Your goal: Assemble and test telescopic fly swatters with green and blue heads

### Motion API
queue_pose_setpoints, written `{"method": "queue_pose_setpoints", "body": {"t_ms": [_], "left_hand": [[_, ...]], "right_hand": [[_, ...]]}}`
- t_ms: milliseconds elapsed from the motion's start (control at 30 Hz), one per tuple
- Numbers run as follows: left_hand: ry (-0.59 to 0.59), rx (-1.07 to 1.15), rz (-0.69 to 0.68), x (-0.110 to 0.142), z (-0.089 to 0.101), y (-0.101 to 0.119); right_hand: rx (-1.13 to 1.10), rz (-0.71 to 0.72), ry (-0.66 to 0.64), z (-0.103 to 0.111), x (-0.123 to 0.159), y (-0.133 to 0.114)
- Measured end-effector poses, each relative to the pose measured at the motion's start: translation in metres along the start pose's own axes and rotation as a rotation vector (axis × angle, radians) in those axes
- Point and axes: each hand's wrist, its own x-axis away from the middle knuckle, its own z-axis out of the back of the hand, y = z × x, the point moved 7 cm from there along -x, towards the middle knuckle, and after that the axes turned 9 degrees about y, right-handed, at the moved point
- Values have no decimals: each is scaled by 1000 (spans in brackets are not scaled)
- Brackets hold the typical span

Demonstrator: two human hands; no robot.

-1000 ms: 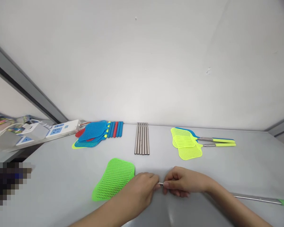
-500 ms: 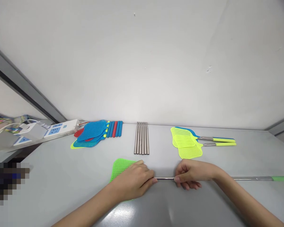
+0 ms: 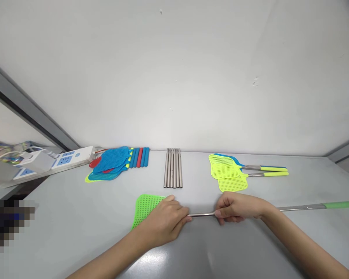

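"Presently, how placed, the green fly swatter (image 3: 203, 214)?"

"Extended on the near side of the row of steel tubes (image 3: 171, 170): mesh head (image 3: 146, 206) to the left of the tubes, bare metal rod (image 3: 200, 214) running rightward past them, green grip (image 3: 341, 204) well to their right. Partly hidden by hands and right forearm; continuous, by inference."

"And likely handling?"

"Probably light. Thin and pliant at the mesh, stiff along the metal, smooth enough to slip in a loose pinch, perhaps liable to bend if levered sideways. Best held on the rod or by the thicker grip, not by the mesh."

"Left hand (image 3: 171, 217)?"

"Closed, back upward, over the rod end beside the mesh head, directly on the near side of the tubes. Exact contact hidden beneath the fingers; force of squeeze impossible to tell."

"Right hand (image 3: 235, 207)?"

"Pinching the rod between thumb and curled fingers, nearer than the tubes and to their right."

"Also shown?"

"Blue mesh heads (image 3: 114, 159) left of the tubes; yellow-green swatters (image 3: 231, 178) right of them."
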Motion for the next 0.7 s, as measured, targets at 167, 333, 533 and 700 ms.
{"method": "queue_pose_setpoints", "body": {"t_ms": [167,333,533,700], "left_hand": [[-31,-38,-6,1,-3,1],[-34,-37,-16,4,-4,3],[-24,-25,-23,5,-3,11],[23,-30,-49,5,-3,13]], "right_hand": [[9,-24,43,-2,-2,0],[-11,-14,74,-9,-3,0],[-45,-102,35,-20,-2,1],[21,-87,63,-19,-2,-4]]}}
